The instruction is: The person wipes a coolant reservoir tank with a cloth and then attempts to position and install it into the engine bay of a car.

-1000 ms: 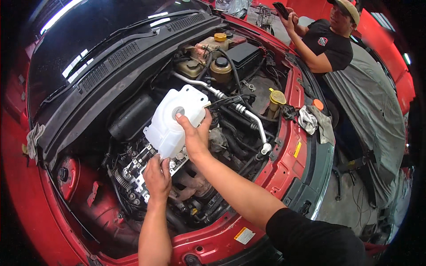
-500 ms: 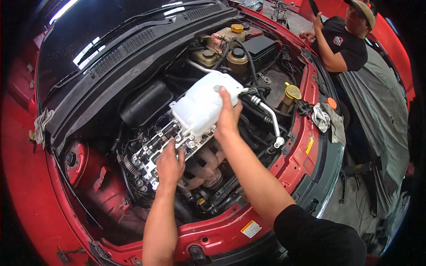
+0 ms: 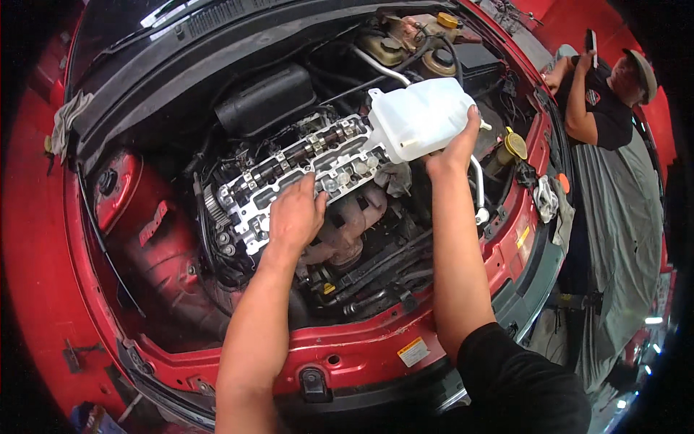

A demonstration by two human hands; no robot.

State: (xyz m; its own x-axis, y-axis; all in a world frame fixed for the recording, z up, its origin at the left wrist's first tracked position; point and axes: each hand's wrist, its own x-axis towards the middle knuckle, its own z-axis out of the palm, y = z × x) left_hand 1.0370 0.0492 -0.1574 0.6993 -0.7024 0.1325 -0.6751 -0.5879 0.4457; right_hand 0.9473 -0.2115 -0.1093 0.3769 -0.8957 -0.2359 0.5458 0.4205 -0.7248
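Note:
A white translucent plastic coolant tank (image 3: 419, 119) is held up over the right end of the engine, tilted. My right hand (image 3: 454, 148) grips its lower right side, thumb on top and fingers hidden beneath. My left hand (image 3: 296, 215) is open and holds nothing. Its fingers lie stretched along the near edge of the uncovered cylinder head (image 3: 271, 194), where the camshafts (image 3: 316, 147) show. I cannot tell whether the fingertips touch the metal. Below the head is a rusty exhaust manifold (image 3: 347, 230). A crumpled grey rag (image 3: 395, 178) sits just under the tank.
The red car's front crossmember (image 3: 376, 340) runs between me and the engine. A black box-shaped cover (image 3: 265, 100) lies behind the head. Reservoirs with a yellow cap (image 3: 448, 20) stand at the back right. Rags (image 3: 546, 199) rest on the right fender. Another person (image 3: 611, 94) holds a phone (image 3: 592, 48).
My right hand has moved the tank to the right, baring more of the cylinder head. My left hand has shifted slightly up and right along its edge. The view has turned somewhat.

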